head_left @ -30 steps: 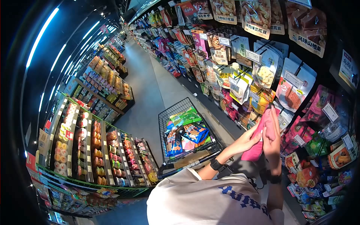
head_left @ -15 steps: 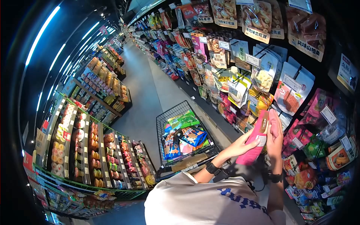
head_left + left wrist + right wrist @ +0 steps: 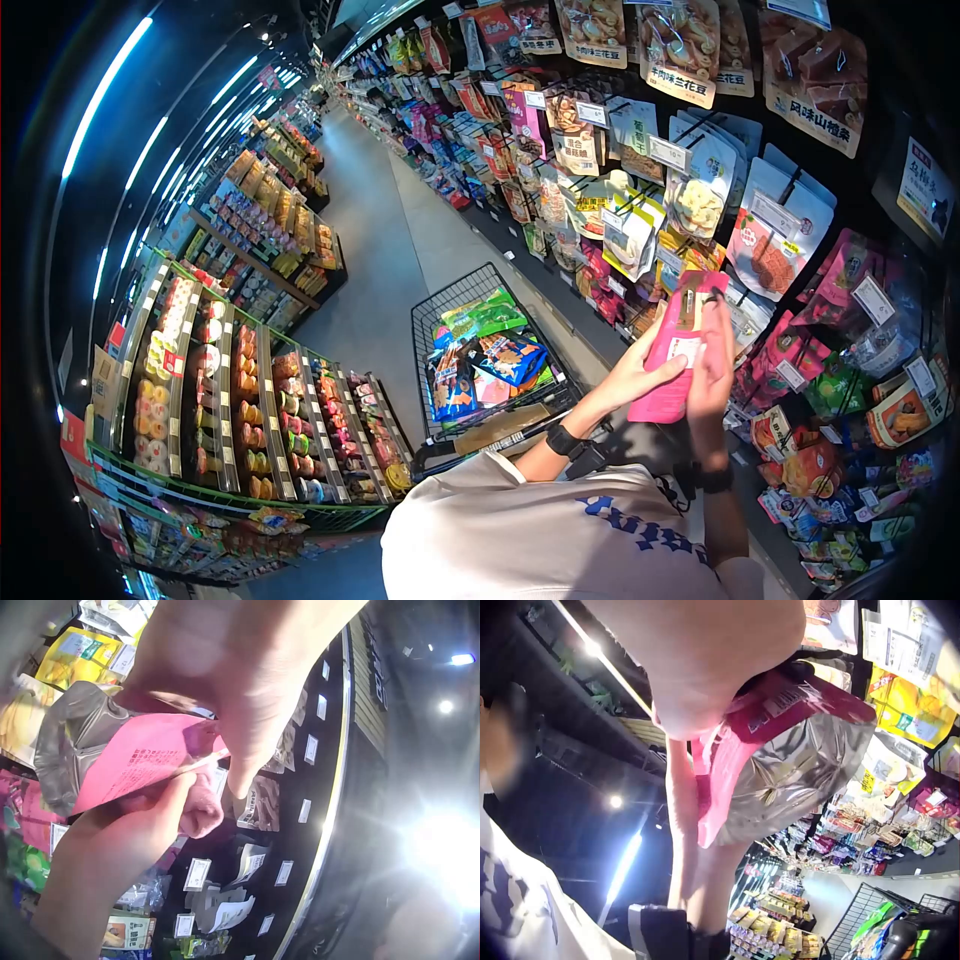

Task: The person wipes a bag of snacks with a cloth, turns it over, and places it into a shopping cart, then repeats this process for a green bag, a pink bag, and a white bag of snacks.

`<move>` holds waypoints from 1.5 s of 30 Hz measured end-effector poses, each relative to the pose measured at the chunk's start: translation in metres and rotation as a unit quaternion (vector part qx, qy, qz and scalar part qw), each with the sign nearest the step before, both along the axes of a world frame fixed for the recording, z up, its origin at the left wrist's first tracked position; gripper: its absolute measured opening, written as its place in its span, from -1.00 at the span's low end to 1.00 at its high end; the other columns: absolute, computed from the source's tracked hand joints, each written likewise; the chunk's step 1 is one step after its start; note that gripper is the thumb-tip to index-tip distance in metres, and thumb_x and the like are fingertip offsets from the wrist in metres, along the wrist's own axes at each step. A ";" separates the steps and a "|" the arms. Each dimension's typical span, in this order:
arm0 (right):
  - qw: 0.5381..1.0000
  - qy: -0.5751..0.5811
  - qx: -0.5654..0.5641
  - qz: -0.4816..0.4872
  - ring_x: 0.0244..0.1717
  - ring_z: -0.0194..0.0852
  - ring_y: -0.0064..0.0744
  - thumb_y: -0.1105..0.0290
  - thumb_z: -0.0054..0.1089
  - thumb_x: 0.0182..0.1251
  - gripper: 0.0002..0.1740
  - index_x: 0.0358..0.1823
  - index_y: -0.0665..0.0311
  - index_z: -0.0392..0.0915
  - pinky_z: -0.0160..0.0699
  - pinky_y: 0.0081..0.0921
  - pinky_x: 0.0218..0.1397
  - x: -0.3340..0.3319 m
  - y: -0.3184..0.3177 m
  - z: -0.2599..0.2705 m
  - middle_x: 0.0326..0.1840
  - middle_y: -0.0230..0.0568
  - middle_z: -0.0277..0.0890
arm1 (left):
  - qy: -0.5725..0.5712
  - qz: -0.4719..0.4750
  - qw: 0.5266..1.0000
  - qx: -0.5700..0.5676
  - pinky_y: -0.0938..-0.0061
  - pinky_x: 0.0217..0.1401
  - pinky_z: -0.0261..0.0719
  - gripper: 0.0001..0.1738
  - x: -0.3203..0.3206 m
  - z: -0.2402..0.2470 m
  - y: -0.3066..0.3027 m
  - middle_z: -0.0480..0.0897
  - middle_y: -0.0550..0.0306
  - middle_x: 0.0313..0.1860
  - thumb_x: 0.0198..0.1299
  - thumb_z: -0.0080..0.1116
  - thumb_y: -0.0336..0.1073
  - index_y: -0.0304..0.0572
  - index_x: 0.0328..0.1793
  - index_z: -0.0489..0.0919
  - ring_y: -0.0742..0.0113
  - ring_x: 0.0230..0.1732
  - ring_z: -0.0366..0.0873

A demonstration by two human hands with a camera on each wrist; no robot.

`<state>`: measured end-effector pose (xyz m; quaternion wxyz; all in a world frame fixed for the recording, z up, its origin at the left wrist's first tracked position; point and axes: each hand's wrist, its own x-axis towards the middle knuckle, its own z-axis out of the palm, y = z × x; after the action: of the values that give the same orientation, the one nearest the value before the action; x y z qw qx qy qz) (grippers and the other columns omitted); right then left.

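Note:
A pink snack pouch is held upright in front of the hanging shelf, gripped by both hands. My left hand holds its left edge, thumb across a white label. My right hand lies along its right side, fingers behind it. In the left wrist view the left hand pinches the pink pouch, with the right hand below it. From the right wrist, the right hand is seen gripping the pouch, whose silver side shows.
A black wire shopping cart with several snack bags stands in the aisle to the left of the hands. Hanging snack packets with price tags fill the wall at right. Low display shelves line the aisle's left side.
The pouch has been turned so a white label faces me, and both hands have shifted slightly left with it, away from the wall of packets.

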<state>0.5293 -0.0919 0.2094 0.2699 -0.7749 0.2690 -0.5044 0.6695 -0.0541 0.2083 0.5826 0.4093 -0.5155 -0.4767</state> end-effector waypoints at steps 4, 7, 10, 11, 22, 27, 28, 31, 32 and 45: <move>0.999 -0.034 0.039 0.006 0.58 0.05 0.05 0.58 -0.03 0.32 -0.44 0.39 0.46 0.34 -0.04 -0.22 0.61 -0.001 0.002 0.008 0.53 0.15 0.15 | 0.065 0.021 0.997 0.031 0.36 0.49 0.20 -0.17 -0.007 -0.003 -0.002 0.29 0.07 0.49 0.40 0.18 -0.08 -0.20 0.63 0.05 0.34 0.45 0.23; 0.999 0.026 -0.023 -0.010 0.54 0.10 0.12 0.56 0.02 0.29 -0.46 0.34 0.44 0.40 0.02 -0.14 0.59 -0.003 0.012 0.003 0.47 0.16 0.23 | 0.108 0.065 0.988 0.086 0.38 0.41 0.30 -0.22 -0.006 -0.001 -0.003 0.37 0.09 0.40 0.40 0.16 0.00 -0.22 0.58 0.15 0.38 0.34 0.32; 0.982 0.123 -0.129 0.063 0.51 0.16 0.21 0.60 -0.10 0.33 -0.50 0.31 0.53 0.40 0.08 -0.10 0.57 -0.007 0.019 0.006 0.44 0.22 0.29 | 0.131 0.046 0.989 0.040 0.41 0.33 0.37 -0.27 -0.002 -0.003 -0.004 0.50 0.17 0.23 0.34 0.25 -0.04 -0.21 0.49 0.26 0.41 0.24 0.42; 0.982 0.122 -0.128 0.063 0.51 0.16 0.21 0.60 -0.10 0.33 -0.50 0.31 0.53 0.40 0.08 -0.10 0.57 -0.006 0.016 0.006 0.44 0.22 0.29 | 0.130 0.046 0.990 0.040 0.41 0.33 0.37 -0.27 -0.004 -0.003 -0.005 0.50 0.17 0.23 0.34 0.25 -0.04 -0.21 0.49 0.26 0.41 0.24 0.42; 0.999 0.014 0.003 -0.033 0.53 0.14 0.05 0.63 -0.07 0.34 -0.45 0.39 0.55 0.30 0.10 -0.23 0.56 -0.012 0.001 -0.014 0.53 0.16 0.15 | 0.236 0.116 0.964 0.035 0.39 0.26 0.51 -0.38 0.000 0.005 -0.005 0.52 0.11 0.25 0.31 0.25 -0.35 -0.24 0.45 0.30 0.36 0.23 0.49; 0.968 0.184 -0.121 0.119 0.52 0.15 0.09 0.36 0.31 -0.17 -0.15 0.35 0.19 0.46 0.13 0.01 0.53 -0.015 0.018 -0.011 0.47 0.01 0.29 | 0.334 0.207 0.918 0.051 0.31 0.07 0.66 -0.49 0.019 -0.012 -0.023 0.61 0.06 0.11 0.34 0.20 -0.26 -0.22 0.36 0.40 0.23 0.03 0.63; 0.965 0.199 -0.104 0.133 0.58 0.05 0.01 0.40 0.29 -0.19 -0.08 0.43 0.13 0.39 0.04 0.00 0.57 -0.016 0.024 -0.010 0.53 -0.02 0.20 | 0.364 0.183 0.910 0.078 0.30 0.08 0.66 -0.52 0.022 -0.010 -0.018 0.62 0.04 0.11 0.35 0.18 -0.26 -0.23 0.34 0.41 0.21 0.03 0.65; 0.969 0.215 -0.121 0.024 0.60 0.05 -0.12 0.48 0.23 0.01 -0.19 0.44 0.22 0.36 0.10 -0.16 0.57 -0.016 0.016 -0.022 0.52 0.00 0.22 | 0.425 0.123 0.895 0.054 0.28 0.10 0.68 -0.55 0.023 -0.011 -0.018 0.63 -0.04 0.11 0.37 0.14 -0.29 -0.28 0.33 0.42 0.17 0.02 0.67; 0.968 0.221 -0.120 0.024 0.60 0.05 -0.12 0.48 0.23 0.01 -0.19 0.44 0.22 0.36 0.10 -0.16 0.57 -0.018 0.013 -0.017 0.52 0.00 0.22 | 0.419 0.102 0.901 0.042 0.27 0.12 0.67 -0.55 0.024 -0.005 -0.011 0.63 -0.04 0.12 0.37 0.14 -0.30 -0.32 0.32 0.43 0.17 0.04 0.66; 0.887 -0.316 0.334 0.038 -0.58 0.35 -0.66 0.38 -0.17 0.59 -0.81 -0.22 0.23 0.39 0.32 -0.72 -0.37 -0.033 -0.008 -0.019 -0.66 -0.42 0.39 | 0.417 0.067 0.904 0.057 0.28 0.25 0.56 -0.52 0.047 0.003 0.009 0.60 -0.05 0.21 0.37 0.12 -0.32 -0.34 0.37 0.40 0.18 0.17 0.60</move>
<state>0.4959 -0.1004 0.1907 0.6022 -0.4481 0.2921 -0.5927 0.7161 -0.0455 0.2108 0.7508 0.2393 -0.1684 -0.5922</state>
